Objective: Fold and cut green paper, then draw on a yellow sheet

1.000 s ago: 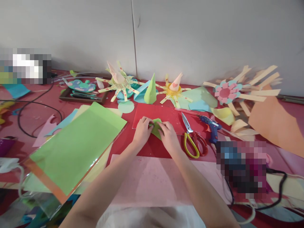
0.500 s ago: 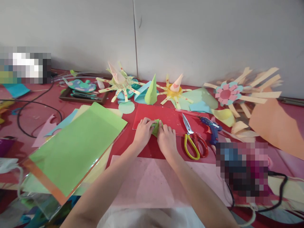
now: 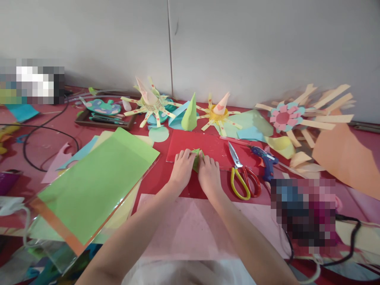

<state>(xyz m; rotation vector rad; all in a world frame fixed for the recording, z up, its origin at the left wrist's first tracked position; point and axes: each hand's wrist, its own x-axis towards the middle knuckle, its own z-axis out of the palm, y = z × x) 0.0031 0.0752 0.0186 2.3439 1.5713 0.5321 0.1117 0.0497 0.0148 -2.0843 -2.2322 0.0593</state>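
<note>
A small piece of green paper (image 3: 196,160) is pinched between my two hands, over the near edge of a red board (image 3: 192,140). My left hand (image 3: 182,168) grips its left side with closed fingers, and my right hand (image 3: 209,170) grips its right side the same way. The fingers hide most of the paper. Scissors (image 3: 239,174) with one yellow and one red handle lie open just right of my right hand. A blue glue gun (image 3: 267,160) rests beyond them. Behind the board stands a green paper cone (image 3: 190,114).
Green sheets (image 3: 101,186) in clear plastic lie at the left. Spiky paper figures (image 3: 152,103) and a brown tray (image 3: 103,123) line the back. A pink sheet (image 3: 190,229) lies under my forearms. Cables (image 3: 25,148) run at both sides.
My left hand has shifted slightly to the right and turned a little over the green paper, covering more of it. My right hand has barely moved.
</note>
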